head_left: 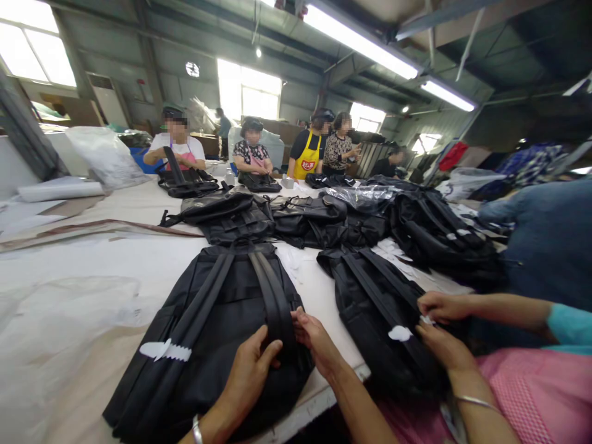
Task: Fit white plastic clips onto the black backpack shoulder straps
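A black backpack (217, 320) lies back side up on the white table (92, 265), straps running toward me. My left hand (252, 370) is closed around the lower end of its right shoulder strap (272, 296). My right hand (314, 339) pinches the same strap from the other side, fingers curled against it. A white jagged paper tag (166, 351) sits on the left strap. To my right a co-worker's two hands (439, 324) work on a second black backpack (374, 302) bearing a small white tag (400, 333).
Several more black backpacks (305, 219) are piled across the table's middle and right. Clear plastic sheeting (60, 320) lies at the left. Several people sit or stand at the far end (252, 151). A person in blue (550, 240) sits at the right.
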{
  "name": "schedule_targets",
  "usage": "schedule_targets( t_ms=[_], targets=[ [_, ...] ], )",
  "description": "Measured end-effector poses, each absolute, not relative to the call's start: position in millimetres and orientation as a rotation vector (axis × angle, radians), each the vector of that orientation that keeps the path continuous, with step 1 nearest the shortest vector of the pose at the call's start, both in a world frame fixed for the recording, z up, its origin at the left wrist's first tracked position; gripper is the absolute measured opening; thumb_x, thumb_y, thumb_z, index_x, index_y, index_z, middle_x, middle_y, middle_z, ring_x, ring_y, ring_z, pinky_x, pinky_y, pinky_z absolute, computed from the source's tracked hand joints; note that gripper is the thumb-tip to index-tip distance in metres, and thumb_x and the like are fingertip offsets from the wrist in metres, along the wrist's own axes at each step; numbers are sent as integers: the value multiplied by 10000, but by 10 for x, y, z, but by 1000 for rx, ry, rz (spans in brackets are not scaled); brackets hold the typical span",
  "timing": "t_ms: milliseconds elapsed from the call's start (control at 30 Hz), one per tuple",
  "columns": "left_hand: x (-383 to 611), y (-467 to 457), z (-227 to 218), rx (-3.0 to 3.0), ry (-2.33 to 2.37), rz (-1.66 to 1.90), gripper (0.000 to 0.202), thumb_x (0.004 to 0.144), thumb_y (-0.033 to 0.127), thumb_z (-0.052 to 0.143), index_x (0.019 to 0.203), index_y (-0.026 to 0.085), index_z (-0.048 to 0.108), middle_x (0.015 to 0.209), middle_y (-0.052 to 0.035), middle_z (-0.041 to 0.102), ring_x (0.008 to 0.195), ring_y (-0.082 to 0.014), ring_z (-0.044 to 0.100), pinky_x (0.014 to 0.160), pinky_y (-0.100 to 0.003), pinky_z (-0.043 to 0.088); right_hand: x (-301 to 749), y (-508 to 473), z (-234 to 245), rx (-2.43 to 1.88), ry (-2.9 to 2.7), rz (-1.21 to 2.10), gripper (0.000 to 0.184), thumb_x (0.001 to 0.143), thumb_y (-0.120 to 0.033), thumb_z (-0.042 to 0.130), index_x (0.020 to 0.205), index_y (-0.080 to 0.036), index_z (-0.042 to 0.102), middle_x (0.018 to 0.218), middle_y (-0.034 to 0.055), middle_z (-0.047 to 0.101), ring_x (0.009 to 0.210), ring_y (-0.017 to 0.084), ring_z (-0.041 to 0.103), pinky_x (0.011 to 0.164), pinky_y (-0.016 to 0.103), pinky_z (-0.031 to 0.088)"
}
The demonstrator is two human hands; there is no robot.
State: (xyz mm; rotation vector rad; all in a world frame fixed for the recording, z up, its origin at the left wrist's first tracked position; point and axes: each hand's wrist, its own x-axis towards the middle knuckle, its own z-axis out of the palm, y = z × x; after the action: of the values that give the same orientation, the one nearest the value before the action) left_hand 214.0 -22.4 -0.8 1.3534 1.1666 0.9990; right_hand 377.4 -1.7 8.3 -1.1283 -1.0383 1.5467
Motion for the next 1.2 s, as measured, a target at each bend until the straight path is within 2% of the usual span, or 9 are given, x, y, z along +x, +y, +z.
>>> schedule_targets(
  t_ms=[100, 200, 433, 533, 633, 767, 867, 1033, 1200],
  targets=[
    [2149, -239, -57, 1384, 1186, 1012, 236, 850, 416, 566, 854, 180, 573, 732, -5, 590, 598, -161, 579, 563, -243, 408, 3753, -57, 70, -1171, -1093, 1470, 434, 780, -527, 658, 1058, -193, 660, 990, 57, 687, 932, 204, 616, 840, 315, 451],
    [2177, -258, -61, 1415, 1225, 1014, 207, 858, 385, 544, 873, 180, 572, 792, -26, 612, 594, -163, 575, 568, -257, 425, 3697, -69, 58, -1169, -1142, 1434, 411, 724, -437, 738, 1043, -193, 654, 992, 54, 692, 971, 227, 614, 852, 321, 466],
    [2147, -322, -44, 1400, 1237, 1020, 169, 836, 363, 561, 834, 194, 547, 751, -10, 578, 616, -171, 586, 600, -265, 440, 3616, -75, 42, -1203, -1090, 1385, 407, 714, -424, 741, 1022, -175, 645, 984, 70, 693, 947, 235, 625, 842, 336, 491],
    [2089, -362, -24, 1245, 1193, 1081, 234, 834, 368, 560, 991, 194, 554, 909, -43, 620, 660, -174, 625, 672, -282, 469, 3622, -88, 38, -1138, -1083, 1399, 365, 768, -407, 700, 1049, -183, 638, 996, 66, 693, 961, 231, 625, 885, 349, 475],
    [2075, -380, -36, 1163, 1225, 1115, 324, 821, 365, 573, 1087, 180, 555, 1012, -83, 632, 753, -197, 640, 759, -311, 473, 3643, -101, 40, -1071, -1040, 1434, 365, 784, -398, 688, 1083, -195, 637, 1042, 78, 686, 980, 244, 624, 901, 375, 468],
    [2182, -346, -80, 1155, 1132, 1082, 243, 808, 308, 577, 997, 164, 630, 978, -89, 664, 924, -233, 616, 847, -316, 441, 3679, -97, 53, -976, -976, 1523, 399, 781, -404, 690, 1121, -203, 631, 1085, 98, 674, 968, 269, 629, 840, 395, 488],
    [2294, -305, -96, 1068, 1036, 1101, 244, 779, 250, 576, 995, 158, 642, 946, -69, 668, 905, -219, 604, 821, -301, 441, 3710, -72, 36, -961, -952, 1542, 420, 782, -397, 692, 1141, -192, 621, 1066, 102, 680, 976, 269, 623, 831, 389, 488],
    [2353, -273, -113, 979, 1095, 1115, 268, 703, 219, 609, 953, 133, 655, 867, -50, 647, 779, -189, 570, 719, -282, 425, 3762, -29, -48, -953, -990, 1576, 403, 831, -367, 653, 1186, -190, 583, 1115, 91, 665, 1026, 234, 605, 900, 363, 459],
    [2312, -275, -121, 963, 1115, 1108, 297, 698, 225, 605, 980, 146, 652, 942, -55, 629, 787, -181, 566, 725, -278, 419, 3820, -30, -44, -1141, -1118, 1477, 375, 841, -372, 647, 1178, -224, 576, 1184, 62, 637, 1055, 212, 591, 928, 323, 443]
  ],
)
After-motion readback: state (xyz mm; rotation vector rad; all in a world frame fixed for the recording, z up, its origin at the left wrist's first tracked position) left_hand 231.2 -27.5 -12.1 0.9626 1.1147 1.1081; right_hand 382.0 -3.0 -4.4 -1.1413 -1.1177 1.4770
